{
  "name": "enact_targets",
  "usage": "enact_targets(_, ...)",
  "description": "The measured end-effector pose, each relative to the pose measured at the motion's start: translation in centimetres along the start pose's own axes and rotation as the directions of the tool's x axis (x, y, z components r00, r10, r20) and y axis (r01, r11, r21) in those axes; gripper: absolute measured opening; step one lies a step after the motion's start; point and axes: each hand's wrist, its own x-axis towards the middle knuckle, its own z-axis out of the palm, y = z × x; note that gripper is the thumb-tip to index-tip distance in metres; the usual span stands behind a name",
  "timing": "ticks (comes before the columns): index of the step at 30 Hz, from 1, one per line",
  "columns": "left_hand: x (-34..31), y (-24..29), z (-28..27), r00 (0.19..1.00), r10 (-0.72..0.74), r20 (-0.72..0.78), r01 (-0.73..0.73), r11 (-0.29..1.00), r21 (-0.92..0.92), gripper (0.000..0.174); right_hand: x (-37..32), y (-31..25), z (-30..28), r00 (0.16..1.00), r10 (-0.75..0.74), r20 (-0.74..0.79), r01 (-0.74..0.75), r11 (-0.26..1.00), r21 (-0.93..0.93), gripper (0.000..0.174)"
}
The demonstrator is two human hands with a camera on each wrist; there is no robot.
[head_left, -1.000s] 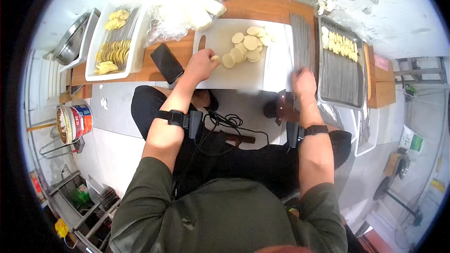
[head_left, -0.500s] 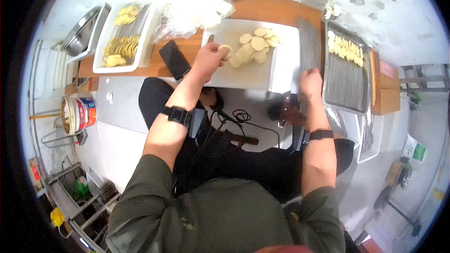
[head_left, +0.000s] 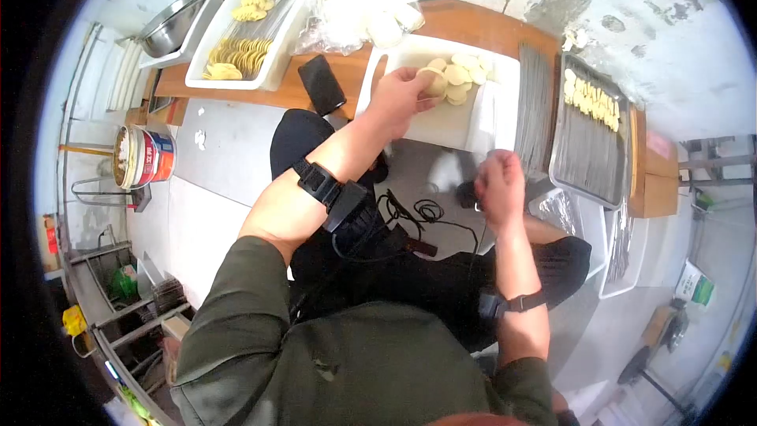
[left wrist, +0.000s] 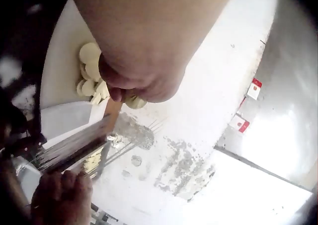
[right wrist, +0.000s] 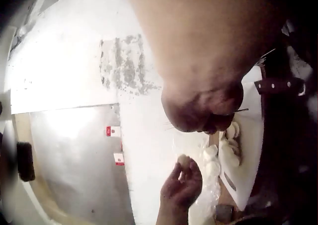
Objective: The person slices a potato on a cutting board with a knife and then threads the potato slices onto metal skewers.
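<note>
One round slice (head_left: 433,85) pinched, thin skewer (right wrist: 242,110) gripped

The tabletop (head_left: 344,109) is brown wood, the bowl (head_left: 175,22) shiny metal, the bags (head_left: 323,31) clear, crinkly plastic.

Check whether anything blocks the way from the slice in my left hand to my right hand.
Nothing visible stands between the slice in your left hand and your right hand. The board and knife seem to lie below that gap.
</note>
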Motion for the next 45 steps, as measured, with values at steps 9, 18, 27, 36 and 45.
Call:
enact_targets(9,1.4,3.1,1.9,0.988,0.042,0.149,-0.008,0.974,-0.226,0.033,-0.9,-0.1,0.7,0.967,0.023,0.254,-0.003,0.997,-0.079,0.009)
enact_targets(18,4.0,2.9,3.7,0.984,0.107,0.143,-0.079,0.979,-0.187,0.025,1.5,0.9,0.2,0.971,0.168,0.169,-0.159,0.985,-0.065,0.007)
enact_targets(27,4.8,2.3,2.9,0.993,0.071,0.097,-0.051,0.978,-0.200,0.026,2.1,1.0,0.4,0.977,0.138,0.161,-0.129,0.990,-0.063,0.006)
enact_targets(36,4.4,2.6,3.4,0.989,0.086,0.121,-0.059,0.975,-0.213,0.027,2.6,0.7,1.0,0.975,0.133,0.178,-0.134,0.991,-0.005,0.008)
enact_targets(45,4.3,2.4,3.1,0.993,0.069,0.099,-0.051,0.984,-0.172,0.027,2.9,0.8,1.8,0.979,0.063,0.192,-0.067,0.998,0.016,0.005)
